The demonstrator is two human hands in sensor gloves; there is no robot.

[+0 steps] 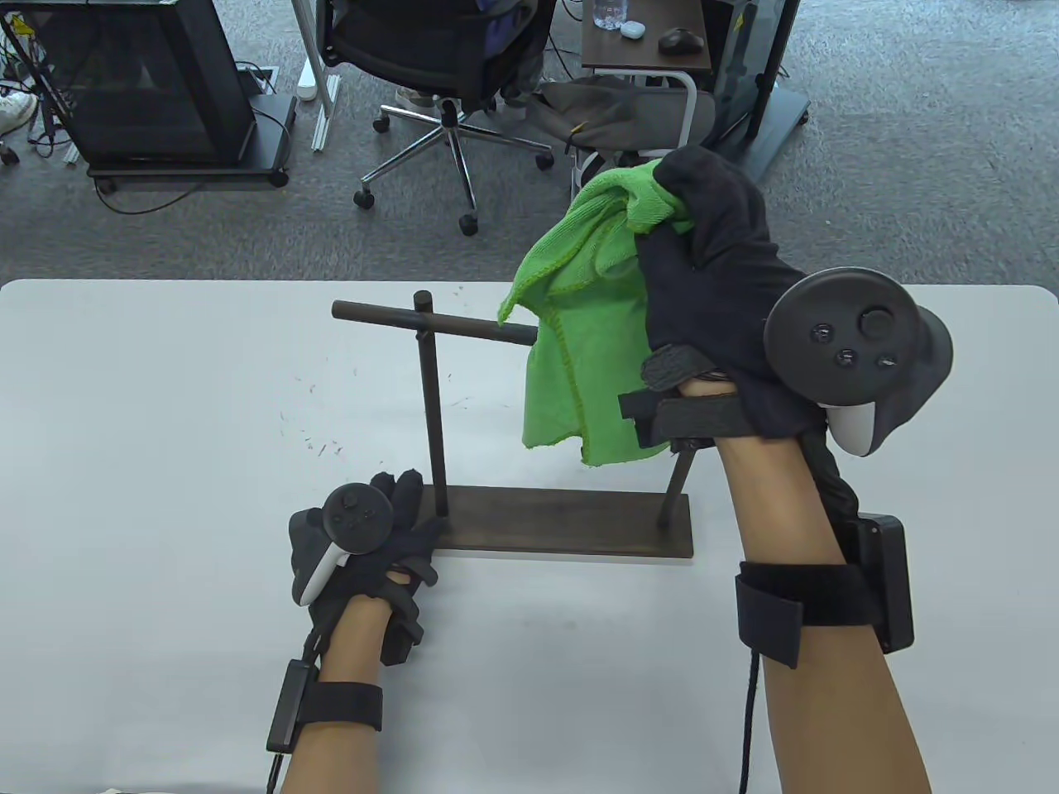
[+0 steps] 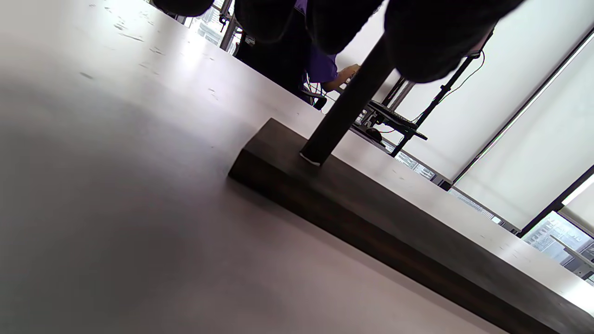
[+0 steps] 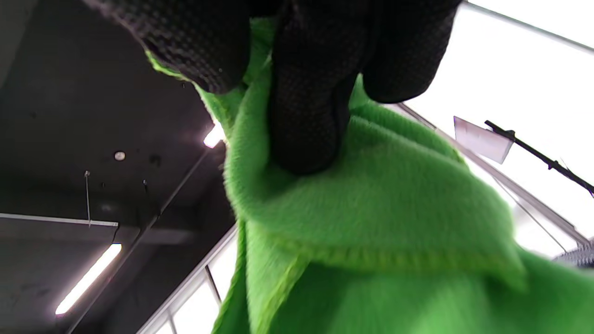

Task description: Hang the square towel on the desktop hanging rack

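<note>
A dark wooden hanging rack stands on the white table: flat base (image 1: pixel 571 523), an upright post (image 1: pixel 432 413) and a horizontal bar (image 1: pixel 430 322). My right hand (image 1: pixel 711 240) grips a bright green square towel (image 1: pixel 579 364) by its top and holds it raised over the bar's right end, so the cloth hangs down and hides that end. In the right wrist view my fingers (image 3: pixel 306 106) pinch the towel (image 3: pixel 371 222). My left hand (image 1: pixel 397 529) rests on the base's left end beside the post. In the left wrist view the base (image 2: pixel 371 204) and post (image 2: pixel 345 109) show.
The white table (image 1: pixel 165 463) reaches to the far edge behind the rack. Beyond it on the floor are an office chair (image 1: pixel 438 66), a black cabinet on wheels (image 1: pixel 157 91) and a small side table (image 1: pixel 645 50). A second, slanted post (image 1: pixel 677 488) rises from the base's right end.
</note>
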